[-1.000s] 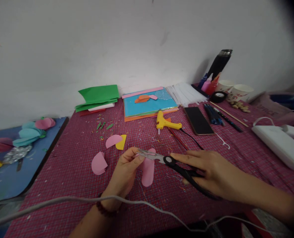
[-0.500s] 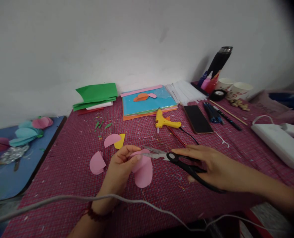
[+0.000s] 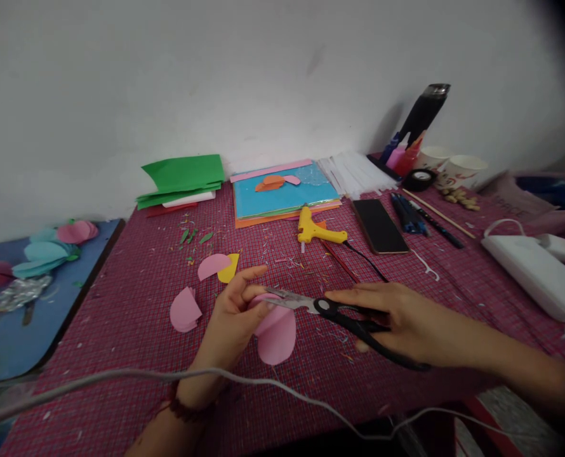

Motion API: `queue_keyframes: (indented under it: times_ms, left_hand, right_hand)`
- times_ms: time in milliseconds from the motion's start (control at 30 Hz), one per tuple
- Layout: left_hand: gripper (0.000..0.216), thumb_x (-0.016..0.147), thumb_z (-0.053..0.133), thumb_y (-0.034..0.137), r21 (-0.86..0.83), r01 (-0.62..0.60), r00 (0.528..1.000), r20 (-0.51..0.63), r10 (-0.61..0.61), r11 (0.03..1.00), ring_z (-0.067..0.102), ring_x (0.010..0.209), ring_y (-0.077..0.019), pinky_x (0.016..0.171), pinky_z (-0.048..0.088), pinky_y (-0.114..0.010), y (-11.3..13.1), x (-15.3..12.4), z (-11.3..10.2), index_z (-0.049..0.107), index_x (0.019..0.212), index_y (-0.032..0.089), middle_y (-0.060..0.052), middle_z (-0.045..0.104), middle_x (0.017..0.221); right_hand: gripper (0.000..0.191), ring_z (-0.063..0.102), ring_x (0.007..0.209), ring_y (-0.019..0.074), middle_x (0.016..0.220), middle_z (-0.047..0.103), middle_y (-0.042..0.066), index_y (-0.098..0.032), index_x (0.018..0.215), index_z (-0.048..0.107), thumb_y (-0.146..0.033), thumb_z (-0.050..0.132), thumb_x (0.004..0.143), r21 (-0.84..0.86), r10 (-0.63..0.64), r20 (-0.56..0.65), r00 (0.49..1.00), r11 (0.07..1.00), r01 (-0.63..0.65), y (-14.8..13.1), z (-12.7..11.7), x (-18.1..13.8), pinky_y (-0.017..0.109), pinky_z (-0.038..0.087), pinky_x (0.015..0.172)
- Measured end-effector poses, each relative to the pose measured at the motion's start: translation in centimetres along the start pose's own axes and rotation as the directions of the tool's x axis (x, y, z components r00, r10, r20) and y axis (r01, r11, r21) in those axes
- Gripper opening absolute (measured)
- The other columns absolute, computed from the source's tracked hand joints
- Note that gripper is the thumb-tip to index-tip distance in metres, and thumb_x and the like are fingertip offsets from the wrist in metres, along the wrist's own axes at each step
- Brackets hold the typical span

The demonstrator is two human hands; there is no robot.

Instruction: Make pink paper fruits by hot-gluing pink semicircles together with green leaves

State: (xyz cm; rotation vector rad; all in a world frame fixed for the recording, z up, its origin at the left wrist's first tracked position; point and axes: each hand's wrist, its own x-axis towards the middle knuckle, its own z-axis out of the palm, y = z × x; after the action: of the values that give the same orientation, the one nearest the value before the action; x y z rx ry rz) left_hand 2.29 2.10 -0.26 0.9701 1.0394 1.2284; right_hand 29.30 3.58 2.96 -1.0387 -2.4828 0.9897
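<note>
My left hand (image 3: 232, 314) pinches a rounded pink paper piece (image 3: 277, 333) above the red checked tablecloth (image 3: 134, 304), index finger stretched out. My right hand (image 3: 401, 317) grips black-handled scissors (image 3: 339, 314), whose metal blades reach into the top edge of the pink piece beside my left fingers. Just left of my left hand lies a folded pink paper shape (image 3: 185, 310), and behind it a pink half circle (image 3: 212, 265) next to a yellow scrap (image 3: 230, 268).
A yellow glue gun (image 3: 318, 232), a black phone (image 3: 380, 225), pens (image 3: 409, 214), stacked coloured paper (image 3: 282, 193), green sheets (image 3: 182, 178), white strips (image 3: 356, 174), cups (image 3: 463, 171) and a white box (image 3: 539, 273) lie behind and right. A grey cable (image 3: 120, 381) crosses in front. Paper flowers (image 3: 44, 251) lie left.
The pink piece has turned in my left hand and now shows a wider round face. The scissors stayed at its top edge, and my left index finger has lifted.
</note>
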Motion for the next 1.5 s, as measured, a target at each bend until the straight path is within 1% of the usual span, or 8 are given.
queue_keyframes:
  times_ms: [333,600,900,1133,1267,1333,1400,1500]
  left_hand:
    - [0.039,0.071,0.076,0.019,-0.061,0.054,0.998,0.022,-0.053,0.997,0.069,0.075,-0.0135,0.071,0.05,-0.022,-0.2,0.0,0.0,0.064,0.108,0.022,0.001,0.071,0.074]
    - [0.037,0.07,0.077,0.019,-0.098,0.043,0.999,0.024,-0.041,0.994,0.068,0.073,-0.0131,0.068,0.05,-0.021,-0.4,-0.1,0.1,0.066,0.106,0.022,0.002,0.069,0.071]
    - [0.035,0.068,0.077,0.015,-0.063,0.06,0.998,0.001,-0.06,0.996,0.06,0.059,-0.0077,0.054,0.042,-0.016,-0.1,-0.1,0.2,0.068,0.101,0.021,0.002,0.068,0.07]
    - [0.035,0.07,0.076,0.015,-0.064,0.069,0.997,0.034,-0.066,0.996,0.061,0.061,-0.0075,0.056,0.043,-0.016,-0.3,-0.1,0.1,0.068,0.103,0.022,0.002,0.069,0.073]
    - [0.027,0.07,0.076,0.018,-0.183,0.109,0.993,-0.023,-0.115,0.977,0.064,0.063,-0.0092,0.059,0.046,-0.018,-0.2,0.1,0.1,0.068,0.096,0.02,0.001,0.071,0.074]
    - [0.027,0.067,0.078,0.015,-0.248,0.109,0.987,-0.091,-0.135,0.963,0.063,0.066,-0.0077,0.061,0.046,-0.016,-0.1,0.3,0.2,0.068,0.092,0.019,0.001,0.071,0.077]
    - [0.032,0.062,0.079,0.012,-0.289,0.095,0.981,-0.134,-0.138,0.953,0.062,0.068,-0.0062,0.063,0.046,-0.014,0.1,0.4,0.3,0.069,0.092,0.018,0.001,0.07,0.08]
    - [0.036,0.06,0.078,0.011,-0.305,0.071,0.978,-0.165,-0.126,0.95,0.059,0.07,-0.0065,0.065,0.046,-0.015,0.2,0.6,0.3,0.069,0.095,0.018,0.002,0.067,0.082]
  right_hand:
    - [0.059,0.068,0.09,0.017,0.107,0.071,0.003,-0.031,0.139,0.047,-0.019,0.062,0.082,0.013,-0.043,-0.024,0.999,0.999,0.043,0.2,-0.1,-0.1,0.025,0.052,0.074]
    - [0.059,0.069,0.089,0.016,0.109,0.07,0.001,-0.034,0.14,0.044,-0.019,0.06,0.085,0.048,-0.039,-0.001,0.999,0.998,0.039,0.3,0.1,-0.1,0.025,0.052,0.075]
    - [0.062,0.068,0.09,0.0156,0.11,0.069,0.002,-0.032,0.14,0.045,-0.011,0.056,0.082,-0.084,-0.038,0.001,0.999,0.996,0.038,0.3,-0.2,-0.2,0.024,0.052,0.073]
    - [0.059,0.068,0.093,0.0163,0.114,0.069,0.0,-0.034,0.138,0.047,-0.013,0.057,0.084,-0.036,-0.004,0.006,1.0,0.999,0.004,0.5,0.1,-0.4,0.025,0.053,0.078]
    - [0.056,0.064,0.109,0.0236,0.128,0.063,0.003,-0.03,0.138,0.048,-0.029,0.064,0.084,0.052,0.06,-0.162,0.985,0.997,-0.053,2.6,-1.6,0.8,0.033,0.052,0.089]
    - [0.054,0.061,0.113,0.0254,0.132,0.06,0.005,-0.027,0.14,0.045,-0.031,0.059,0.088,-0.05,0.081,-0.289,0.954,0.994,-0.1,4.2,-3.3,2.4,0.036,0.05,0.093]
    - [0.05,0.061,0.111,0.0255,0.13,0.061,0.006,-0.024,0.14,0.045,-0.027,0.054,0.091,-0.175,0.108,-0.364,0.925,0.968,-0.181,6.0,-5.3,4.8,0.038,0.047,0.095]
    - [0.036,0.064,0.098,0.0271,0.106,0.068,0.008,-0.019,0.122,0.06,-0.025,0.061,0.087,-0.237,0.133,-0.455,0.88,0.935,-0.264,8.7,-7.9,9.1,0.045,0.049,0.088]
